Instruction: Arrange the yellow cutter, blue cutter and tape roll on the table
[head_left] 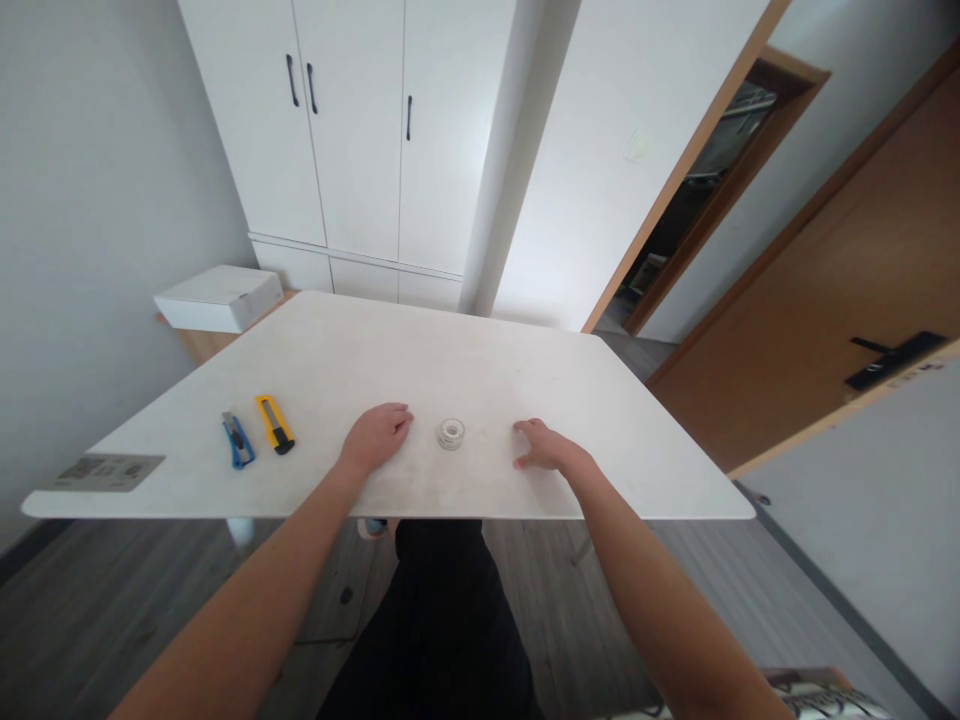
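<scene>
Fingers (396, 416) beside one roll (451, 433), two cutters (238, 440) (274, 424)

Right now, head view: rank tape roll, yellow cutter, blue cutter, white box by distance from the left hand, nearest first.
1. tape roll, right of left hand
2. yellow cutter, to its left
3. blue cutter, further left
4. white box, far left

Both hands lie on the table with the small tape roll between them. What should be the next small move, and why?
Probably slide the left hand a little toward the tape roll and pinch it. Both hands rest open and empty on the table, the roll lies untouched between them, and the left one seems nearer to it than the right hand.
</scene>
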